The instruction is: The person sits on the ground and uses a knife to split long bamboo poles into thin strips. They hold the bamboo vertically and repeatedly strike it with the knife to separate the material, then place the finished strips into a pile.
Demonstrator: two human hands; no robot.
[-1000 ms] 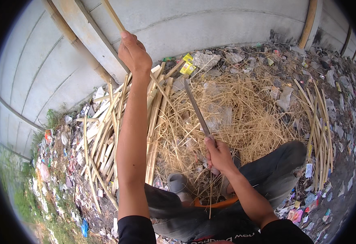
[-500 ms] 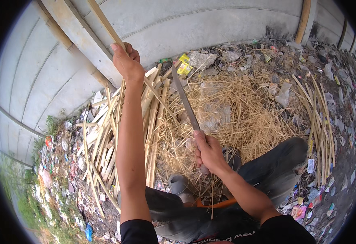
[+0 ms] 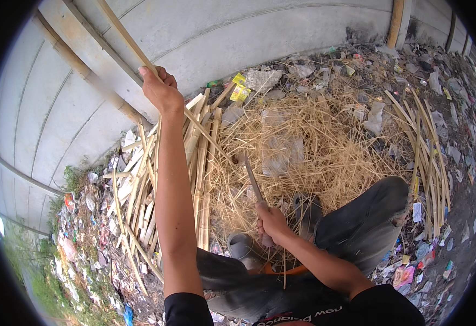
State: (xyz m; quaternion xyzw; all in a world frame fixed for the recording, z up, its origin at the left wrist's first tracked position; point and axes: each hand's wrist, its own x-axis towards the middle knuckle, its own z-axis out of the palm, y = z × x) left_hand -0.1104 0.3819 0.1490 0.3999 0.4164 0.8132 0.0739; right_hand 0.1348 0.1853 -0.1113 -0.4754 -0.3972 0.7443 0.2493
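- My left hand (image 3: 162,89) is up at 11 o'clock, fist clamped round a long bamboo strip (image 3: 123,41) that leans vs the concrete wall (image 3: 259,32).
- My right hand (image 3: 273,223) is low, near 6 o'clock, gripping the handle of a big knife (image 3: 253,182); blade points up to 12, into the straw-like shavings (image 3: 325,146).
- Hands well apart.
- Split bamboo pile (image 3: 151,190) lies on ground btw wall & my knee, at 9 o'clock of knife.
- Litter all round.

The left hand (image 3: 160,89) is reaching far out on a straightened arm, fist closed round a bamboo strip (image 3: 123,41) — the right hand (image 3: 273,223) is gripping a blade's handle, elbow bent, lower and nearer the body than that strip.
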